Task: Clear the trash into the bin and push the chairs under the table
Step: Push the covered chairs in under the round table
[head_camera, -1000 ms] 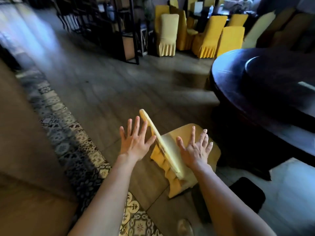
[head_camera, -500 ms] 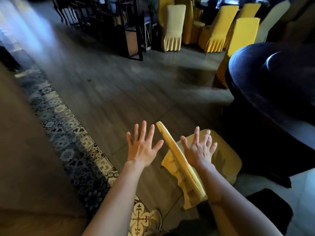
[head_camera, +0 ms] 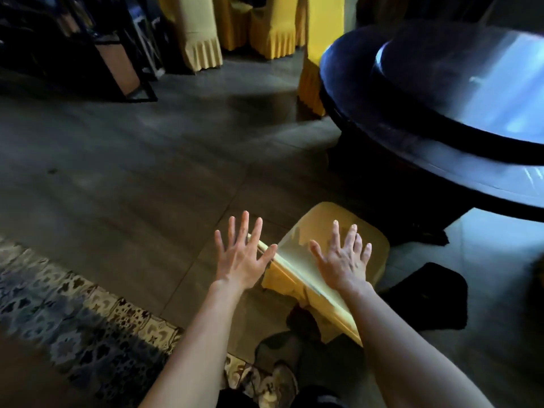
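Both hands were spread flat with fingers wide, gripping nothing: the left hand (head_camera: 242, 254) hovered at the far end of the backrest's top edge, the right hand (head_camera: 343, 258) over the seat side of the yellow-covered chair (head_camera: 329, 228). That chair stood just beside the round dark bench (head_camera: 412, 119), its seat pointing toward the bench's base but not yet tucked beneath the rim. To finish the push well, it seemed wise to settle both palms on the backrest, press evenly so the chair ran straight, and ease off before the seat met the pedestal (the loose cover could slip under the palms). Compared with half a second earlier, the bench loomed larger and closer in view, the chair sat nearer its edge, and the other yellow chairs (head_camera: 265, 28) had slid up toward the top of the frame.
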`<act>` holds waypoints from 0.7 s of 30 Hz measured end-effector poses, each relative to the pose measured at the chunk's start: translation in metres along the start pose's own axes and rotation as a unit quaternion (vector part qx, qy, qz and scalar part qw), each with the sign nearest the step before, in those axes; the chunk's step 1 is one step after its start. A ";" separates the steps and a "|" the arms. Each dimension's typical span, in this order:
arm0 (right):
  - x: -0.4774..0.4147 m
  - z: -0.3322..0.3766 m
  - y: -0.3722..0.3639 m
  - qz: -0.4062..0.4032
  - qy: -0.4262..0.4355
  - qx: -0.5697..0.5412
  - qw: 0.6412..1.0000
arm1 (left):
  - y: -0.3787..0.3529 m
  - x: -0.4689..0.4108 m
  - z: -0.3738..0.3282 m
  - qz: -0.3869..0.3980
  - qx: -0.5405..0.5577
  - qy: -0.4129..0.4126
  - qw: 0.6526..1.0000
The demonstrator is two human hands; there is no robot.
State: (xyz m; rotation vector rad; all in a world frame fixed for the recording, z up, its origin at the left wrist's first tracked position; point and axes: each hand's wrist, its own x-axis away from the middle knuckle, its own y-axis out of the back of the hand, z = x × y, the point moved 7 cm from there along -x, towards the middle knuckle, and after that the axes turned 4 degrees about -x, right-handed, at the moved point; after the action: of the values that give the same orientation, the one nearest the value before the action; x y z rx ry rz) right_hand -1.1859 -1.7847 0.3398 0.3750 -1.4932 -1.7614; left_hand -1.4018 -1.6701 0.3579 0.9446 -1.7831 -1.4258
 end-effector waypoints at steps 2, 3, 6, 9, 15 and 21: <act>0.005 -0.009 -0.003 0.003 -0.042 -0.005 0.999 | -0.005 -0.015 0.000 0.018 -0.006 -0.032 0.999; 0.008 -0.011 -0.004 0.002 -0.061 -0.011 0.998 | -0.007 -0.022 0.000 0.025 -0.008 -0.048 0.999; 0.017 -0.008 -0.002 -0.014 -0.102 -0.033 0.994 | -0.014 -0.035 -0.004 0.043 -0.014 -0.108 0.993; 0.034 -0.002 -0.005 -0.022 -0.142 -0.055 0.988 | -0.024 -0.038 -0.013 0.079 -0.012 -0.177 0.981; 0.072 -0.012 -0.012 -0.065 -0.243 -0.154 0.956 | -0.040 -0.034 -0.028 0.142 0.041 -0.230 0.962; 0.103 0.003 -0.013 -0.151 -0.207 -0.141 0.956 | -0.040 -0.024 -0.043 0.154 0.072 -0.244 0.955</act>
State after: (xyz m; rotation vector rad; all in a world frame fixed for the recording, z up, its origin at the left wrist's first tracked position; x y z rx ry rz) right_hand -1.2601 -1.8562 0.3551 0.0907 -1.4873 -2.3761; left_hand -1.3479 -1.6768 0.3259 0.3647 -2.3009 -1.4163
